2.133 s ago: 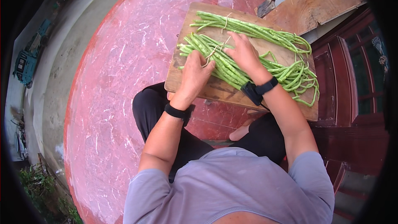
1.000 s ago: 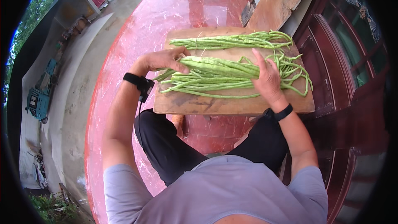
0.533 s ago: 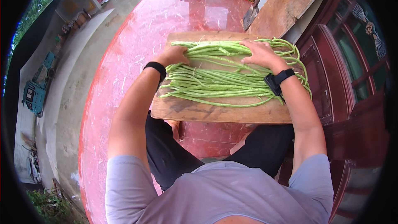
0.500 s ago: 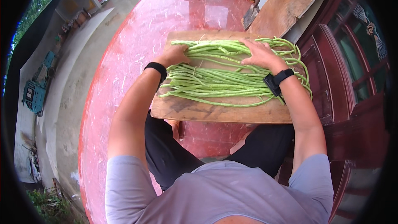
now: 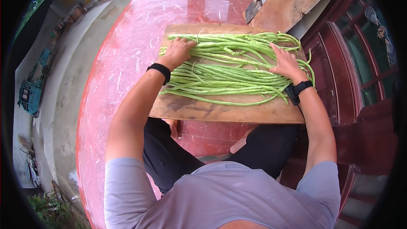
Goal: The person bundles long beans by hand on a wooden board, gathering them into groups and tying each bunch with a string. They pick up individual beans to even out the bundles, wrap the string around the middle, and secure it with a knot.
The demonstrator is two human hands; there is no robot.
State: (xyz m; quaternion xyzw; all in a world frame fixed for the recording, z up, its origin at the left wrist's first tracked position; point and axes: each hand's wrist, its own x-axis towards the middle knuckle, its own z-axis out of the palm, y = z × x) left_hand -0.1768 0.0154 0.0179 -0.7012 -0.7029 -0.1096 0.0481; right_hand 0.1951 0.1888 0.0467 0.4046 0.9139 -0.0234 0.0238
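My L grip (image 5: 176,52) lies over the upper long beans (image 5: 224,45) (hold unclear), R grip (image 5: 287,62) spread wide; light, even pressure w/o kinking prob. best.

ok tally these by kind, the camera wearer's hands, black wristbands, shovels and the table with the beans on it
wearer's left hand and right hand: 2
black wristbands: 2
shovel: 1
wooden table: 1
total: 6
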